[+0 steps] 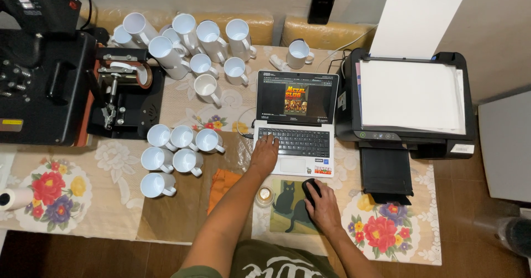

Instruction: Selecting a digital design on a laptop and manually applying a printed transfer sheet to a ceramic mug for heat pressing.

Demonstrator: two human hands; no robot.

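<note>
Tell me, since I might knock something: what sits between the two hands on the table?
In the head view, a small round candle sits between the left hand and right hand, beside the cat mousepad.

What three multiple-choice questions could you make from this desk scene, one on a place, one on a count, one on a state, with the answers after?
1. Where does the left hand rest?
A. on the laptop keyboard
B. on the printer
C. on a mug

2. How many white mugs stand in the cluster in front of the mug press?
A. three
B. six
C. nine

3. What state is the laptop screen in?
A. shut flat
B. open and dark
C. open and lit, showing a picture

Answers:
1 A, the fingers lie on the keys at the keyboard's left end.
2 B, three mugs in the back row, two in the middle, one in front.
3 C, the lid stands up and a colourful image glows on it, while the right hand covers the mouse on the cat mouse pad.
</note>
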